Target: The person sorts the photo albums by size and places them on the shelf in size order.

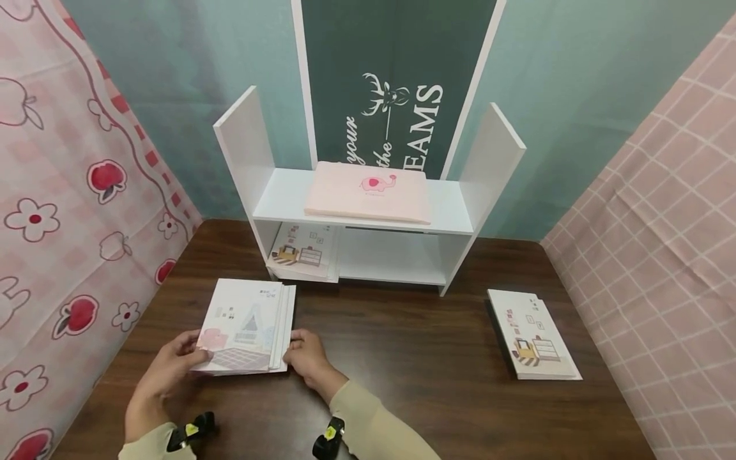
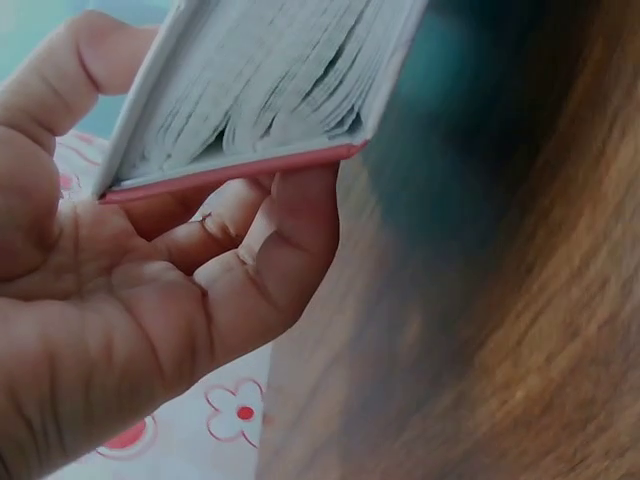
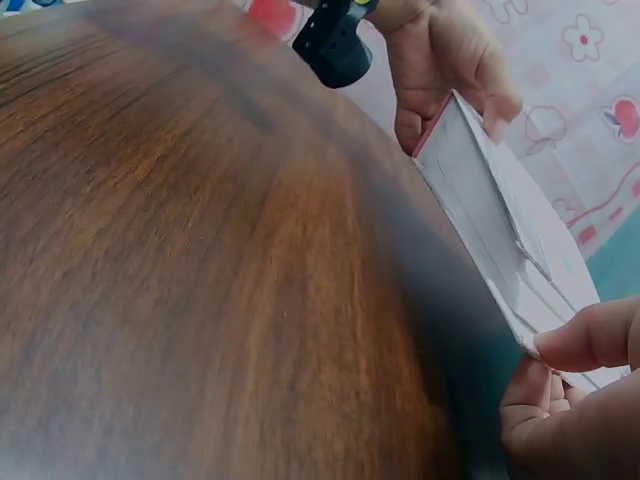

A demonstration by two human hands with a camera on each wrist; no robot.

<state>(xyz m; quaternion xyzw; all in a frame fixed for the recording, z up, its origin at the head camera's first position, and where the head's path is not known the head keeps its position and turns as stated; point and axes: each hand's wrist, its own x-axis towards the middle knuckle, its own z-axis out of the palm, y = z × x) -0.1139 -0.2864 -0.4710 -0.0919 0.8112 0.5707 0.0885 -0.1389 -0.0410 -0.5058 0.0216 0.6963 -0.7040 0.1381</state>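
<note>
A white book (image 1: 244,326) with a pastel picture on its cover is held just over the table's left part. Its right edge is stepped, with layers showing beyond the top cover. My left hand (image 1: 163,367) grips its left edge, thumb on top and fingers underneath. At the lower right edge, my right hand (image 1: 310,361) pinches the lower layers between thumb and fingers. Page edges and a red spine of the book (image 2: 250,120) face the left wrist camera. From the right wrist, the book (image 3: 475,185) appears tilted, with both hands on it.
A white shelf (image 1: 397,259) stands at the back, with a yellow-truck book (image 1: 301,252) in its lower left and a pink elephant-printed item (image 1: 368,195) above. Another truck-cover book (image 1: 531,335) lies on the brown table (image 1: 397,383) at right. Patterned cloths hang on both sides.
</note>
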